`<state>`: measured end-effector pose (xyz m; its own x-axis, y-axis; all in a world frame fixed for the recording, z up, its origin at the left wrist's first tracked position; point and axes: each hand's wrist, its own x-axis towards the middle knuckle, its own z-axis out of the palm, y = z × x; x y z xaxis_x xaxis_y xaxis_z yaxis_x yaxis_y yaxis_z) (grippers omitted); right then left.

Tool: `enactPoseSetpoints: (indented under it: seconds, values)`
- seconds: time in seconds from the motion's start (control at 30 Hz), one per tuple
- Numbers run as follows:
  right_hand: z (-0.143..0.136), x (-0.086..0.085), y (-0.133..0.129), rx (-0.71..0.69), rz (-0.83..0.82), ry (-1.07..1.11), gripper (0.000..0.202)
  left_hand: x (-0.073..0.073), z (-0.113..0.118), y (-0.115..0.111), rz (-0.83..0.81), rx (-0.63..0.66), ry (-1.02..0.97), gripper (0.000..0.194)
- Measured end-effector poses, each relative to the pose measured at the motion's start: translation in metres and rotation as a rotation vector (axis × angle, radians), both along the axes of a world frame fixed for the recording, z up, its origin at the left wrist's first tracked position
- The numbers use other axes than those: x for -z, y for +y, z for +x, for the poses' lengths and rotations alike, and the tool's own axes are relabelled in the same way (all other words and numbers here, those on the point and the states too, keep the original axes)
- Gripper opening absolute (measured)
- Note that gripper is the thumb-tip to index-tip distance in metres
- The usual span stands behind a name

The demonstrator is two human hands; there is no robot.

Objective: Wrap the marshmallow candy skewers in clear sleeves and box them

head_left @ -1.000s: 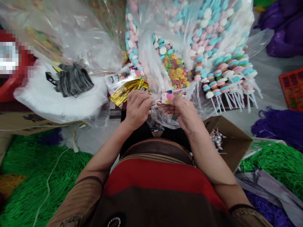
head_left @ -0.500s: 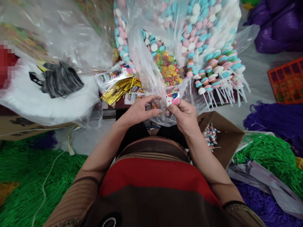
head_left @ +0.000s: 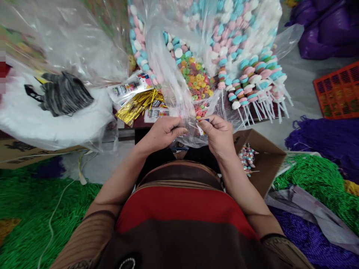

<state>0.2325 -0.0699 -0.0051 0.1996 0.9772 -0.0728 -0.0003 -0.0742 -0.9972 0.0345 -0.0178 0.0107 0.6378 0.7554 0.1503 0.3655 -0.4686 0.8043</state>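
My right hand (head_left: 220, 134) pinches a small printed packet (head_left: 201, 128) between thumb and fingers, and only part of the packet shows. Level with it on the left, my left hand (head_left: 165, 134) has its fingers closed over the edge of the clear plastic; what is between them is too small to tell. Just beyond both hands lies an open clear bag holding ring candies (head_left: 196, 78). Gold twist ties (head_left: 137, 106) and printed packets (head_left: 130, 87) lie to the left. Candy skewers on white sticks (head_left: 256, 82) rest at the right.
A cardboard box (head_left: 269, 160) with wrapped candies stands below the table edge at the right. Grey striped gloves (head_left: 67, 93) lie on a white bundle (head_left: 56, 127) at the left. An orange crate (head_left: 338, 91) and purple strands (head_left: 319, 144) are at the far right.
The packet in my right hand has tilted and shows less of its printed face. My left thumb and fingers have closed together. The whole view has shifted slightly.
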Motion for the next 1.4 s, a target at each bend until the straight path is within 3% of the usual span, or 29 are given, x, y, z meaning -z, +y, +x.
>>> enactPoseSetpoints:
  seconds: [0.23,0.37,0.47,0.63,0.7,0.83,1.0,1.1,1.23,1.4]
  values:
    - [-0.001,0.007,-0.009,0.079,0.013,-0.124,0.061,0.001,0.003,-0.006,-0.108,-0.038,-0.041,0.053]
    - [0.004,0.009,-0.005,-0.047,0.002,0.039,0.043,0.002,0.005,-0.005,-0.115,-0.031,-0.025,0.060]
    - [0.004,0.010,-0.005,-0.042,-0.004,0.078,0.042,0.002,0.007,-0.006,-0.148,-0.059,-0.031,0.059]
    - [-0.001,0.007,-0.007,0.031,-0.010,-0.079,0.051,0.004,0.009,-0.013,-0.384,-0.117,-0.083,0.052]
    - [-0.001,0.005,-0.006,0.030,0.016,-0.119,0.055,0.006,0.010,-0.014,-0.390,-0.151,-0.084,0.056]
    - [0.001,0.002,-0.002,-0.020,0.031,-0.051,0.040,0.011,0.012,-0.012,-0.398,-0.193,-0.096,0.059]
    - [0.008,0.001,0.000,0.044,0.008,-0.094,0.045,0.010,0.017,-0.011,-0.640,-0.100,-0.220,0.049]
    - [0.010,-0.001,0.000,0.049,0.050,-0.169,0.059,0.004,0.021,-0.009,-0.611,-0.059,-0.160,0.046]
    - [0.010,-0.003,0.000,0.030,0.090,-0.245,0.073,0.005,0.024,-0.008,-0.504,-0.120,-0.130,0.056]
    - [0.034,-0.005,0.026,0.000,0.113,-0.437,0.058,0.020,0.016,-0.005,-0.450,-0.322,-0.217,0.058]
